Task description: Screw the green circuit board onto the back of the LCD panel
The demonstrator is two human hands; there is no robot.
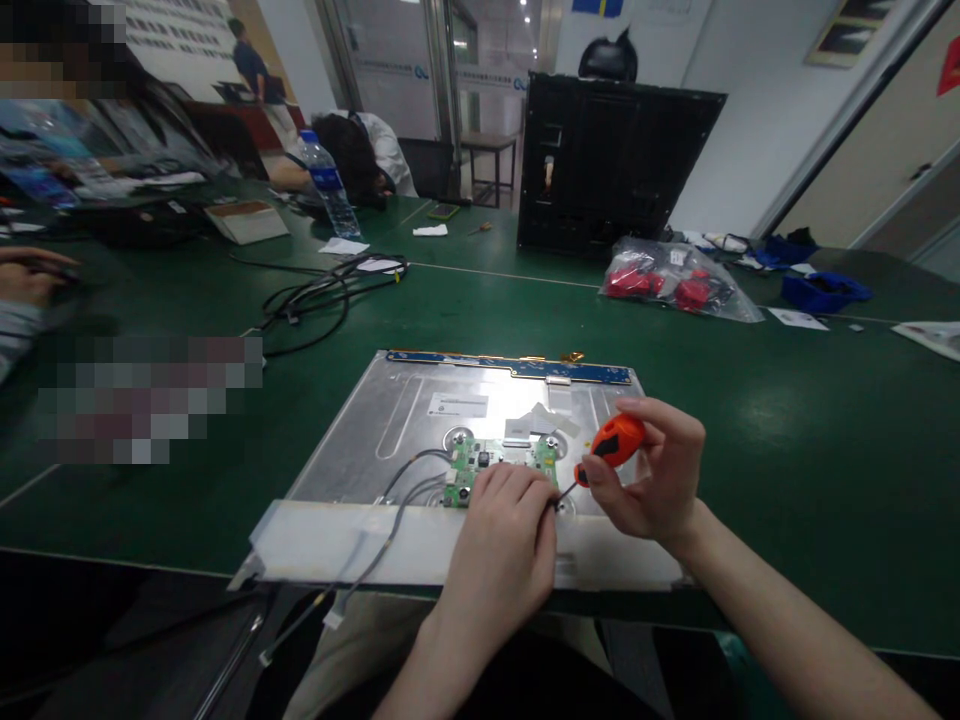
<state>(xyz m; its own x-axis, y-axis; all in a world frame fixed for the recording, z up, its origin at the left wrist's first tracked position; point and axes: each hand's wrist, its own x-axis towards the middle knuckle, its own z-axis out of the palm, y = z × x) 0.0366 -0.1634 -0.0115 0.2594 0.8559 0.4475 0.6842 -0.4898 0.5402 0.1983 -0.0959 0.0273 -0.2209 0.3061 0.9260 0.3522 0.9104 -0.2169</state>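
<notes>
A silver display panel (pixel 390 420) lies face down on the green table, with a small green circuit board (pixel 469 468) near its front middle. My left hand (pixel 504 550) rests on the board's right part, fingers curled and pressed together near the screwdriver's tip. My right hand (pixel 654 470) grips an orange-handled screwdriver (pixel 613 444), its shaft slanting down-left to the board beside my left fingers. Grey cables (pixel 405 492) run from the board over the panel's front edge.
Black cables (pixel 322 292) coil at the table's middle left. A plastic bag of red parts (pixel 675 282) and a black panel (pixel 611 160) stand at the back. A water bottle (pixel 328 185) is far left. Another person's hand (pixel 26 278) shows at the left edge.
</notes>
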